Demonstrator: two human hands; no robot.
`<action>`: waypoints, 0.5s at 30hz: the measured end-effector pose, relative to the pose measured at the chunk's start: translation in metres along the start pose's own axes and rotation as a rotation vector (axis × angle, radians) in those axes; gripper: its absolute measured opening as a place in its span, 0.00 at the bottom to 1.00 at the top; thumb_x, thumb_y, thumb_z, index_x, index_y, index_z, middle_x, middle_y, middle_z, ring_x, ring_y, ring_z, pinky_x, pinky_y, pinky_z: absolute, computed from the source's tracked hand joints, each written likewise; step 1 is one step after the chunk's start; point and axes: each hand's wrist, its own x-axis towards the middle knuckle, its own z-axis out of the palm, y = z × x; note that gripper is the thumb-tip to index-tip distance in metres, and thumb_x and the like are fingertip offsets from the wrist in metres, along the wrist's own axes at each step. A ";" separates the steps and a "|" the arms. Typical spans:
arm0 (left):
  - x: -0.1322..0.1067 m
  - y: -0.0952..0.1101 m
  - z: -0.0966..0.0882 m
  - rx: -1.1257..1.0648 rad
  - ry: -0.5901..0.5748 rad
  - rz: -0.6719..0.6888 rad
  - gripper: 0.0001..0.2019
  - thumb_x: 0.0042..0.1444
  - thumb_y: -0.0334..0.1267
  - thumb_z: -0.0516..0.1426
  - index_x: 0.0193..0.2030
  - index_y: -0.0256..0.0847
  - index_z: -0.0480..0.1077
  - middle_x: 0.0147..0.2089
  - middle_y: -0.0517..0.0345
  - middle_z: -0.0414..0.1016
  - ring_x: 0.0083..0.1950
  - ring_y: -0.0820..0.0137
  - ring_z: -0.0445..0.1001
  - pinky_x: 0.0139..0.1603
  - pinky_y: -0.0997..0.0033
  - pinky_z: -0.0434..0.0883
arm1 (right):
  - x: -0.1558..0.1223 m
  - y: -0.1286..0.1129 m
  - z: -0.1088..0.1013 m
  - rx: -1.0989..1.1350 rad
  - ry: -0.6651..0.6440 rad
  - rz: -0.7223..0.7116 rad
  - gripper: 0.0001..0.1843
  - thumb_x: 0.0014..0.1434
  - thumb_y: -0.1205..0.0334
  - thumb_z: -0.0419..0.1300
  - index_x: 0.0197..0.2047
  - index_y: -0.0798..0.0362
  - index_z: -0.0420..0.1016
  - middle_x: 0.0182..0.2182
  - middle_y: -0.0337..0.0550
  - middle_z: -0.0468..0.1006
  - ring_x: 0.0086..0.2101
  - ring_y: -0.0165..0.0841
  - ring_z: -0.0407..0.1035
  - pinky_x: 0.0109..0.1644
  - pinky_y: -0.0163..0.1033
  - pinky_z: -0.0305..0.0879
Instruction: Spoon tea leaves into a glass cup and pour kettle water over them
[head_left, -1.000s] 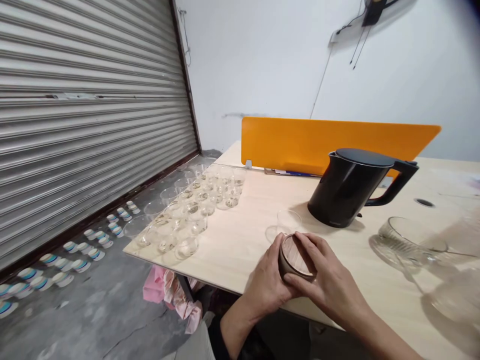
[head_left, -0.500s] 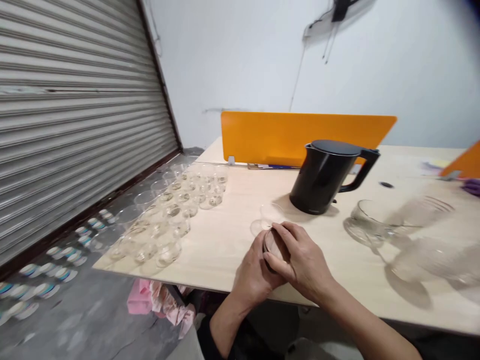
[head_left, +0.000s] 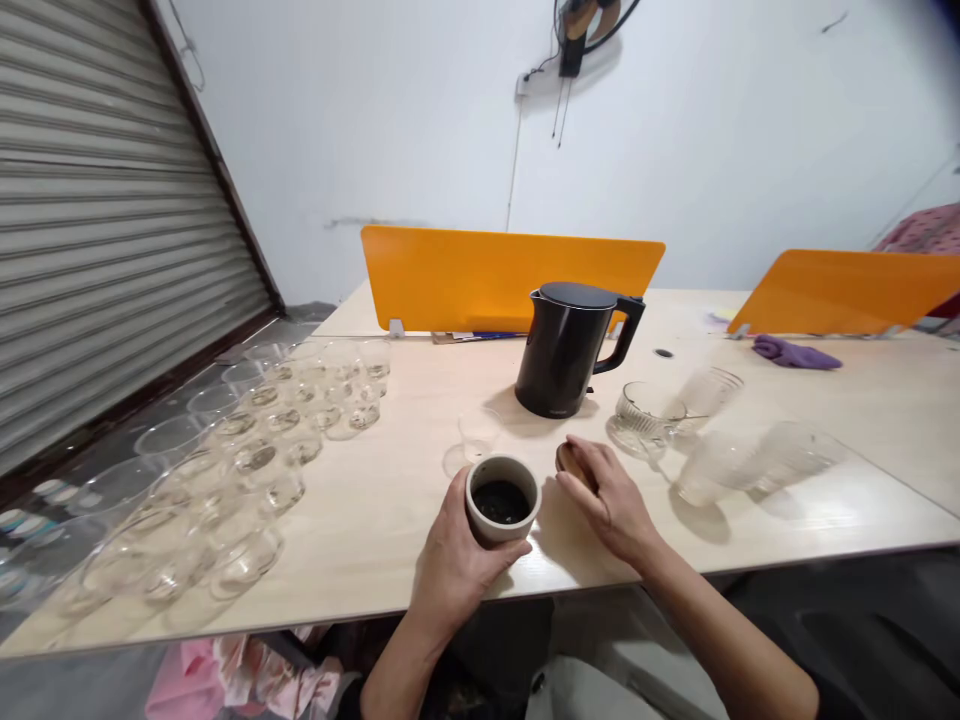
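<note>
My left hand (head_left: 457, 560) is wrapped round a small pale canister (head_left: 480, 528), tilted so its mouth faces me. Dark loose bits, perhaps tea leaves, lie inside it. To its right, my right hand (head_left: 611, 500) grips a round brown lid (head_left: 571, 464), held apart from the canister just above the table. A clear cup (head_left: 480, 428) stands right behind the canister. Beyond it is a black electric kettle (head_left: 559, 355) with its lid down and handle to the right.
Several clear cups (head_left: 259, 465) in rows fill the table's left side, dark bits in their bottoms. At right are a ribbed glass bowl (head_left: 646, 410), cup stacks lying on their sides (head_left: 750, 462) and a purple cloth (head_left: 795, 352). An orange divider (head_left: 510, 280) stands behind the kettle.
The lid has come off the canister, and my hands have moved apart. The canister's open mouth now shows. My view has turned to the right.
</note>
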 end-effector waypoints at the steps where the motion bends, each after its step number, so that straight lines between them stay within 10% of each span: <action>1: 0.000 -0.001 0.000 -0.002 -0.002 -0.007 0.46 0.49 0.44 0.72 0.71 0.48 0.56 0.67 0.47 0.72 0.68 0.51 0.71 0.68 0.47 0.68 | -0.004 0.010 0.003 -0.049 -0.042 0.022 0.31 0.65 0.44 0.60 0.66 0.48 0.71 0.57 0.55 0.75 0.57 0.49 0.72 0.61 0.57 0.70; 8: -0.001 -0.005 0.001 0.059 0.006 -0.053 0.47 0.48 0.46 0.72 0.72 0.48 0.55 0.69 0.45 0.70 0.70 0.48 0.69 0.69 0.44 0.66 | -0.014 0.028 0.007 -0.243 -0.162 -0.110 0.34 0.64 0.45 0.63 0.70 0.45 0.68 0.65 0.58 0.70 0.63 0.55 0.65 0.63 0.64 0.68; 15: -0.002 -0.007 0.000 0.075 0.004 -0.054 0.47 0.48 0.48 0.72 0.72 0.48 0.56 0.68 0.46 0.71 0.69 0.48 0.70 0.68 0.44 0.68 | 0.014 0.039 -0.085 -0.605 0.329 0.047 0.32 0.70 0.42 0.54 0.68 0.54 0.70 0.56 0.62 0.76 0.55 0.56 0.69 0.54 0.63 0.70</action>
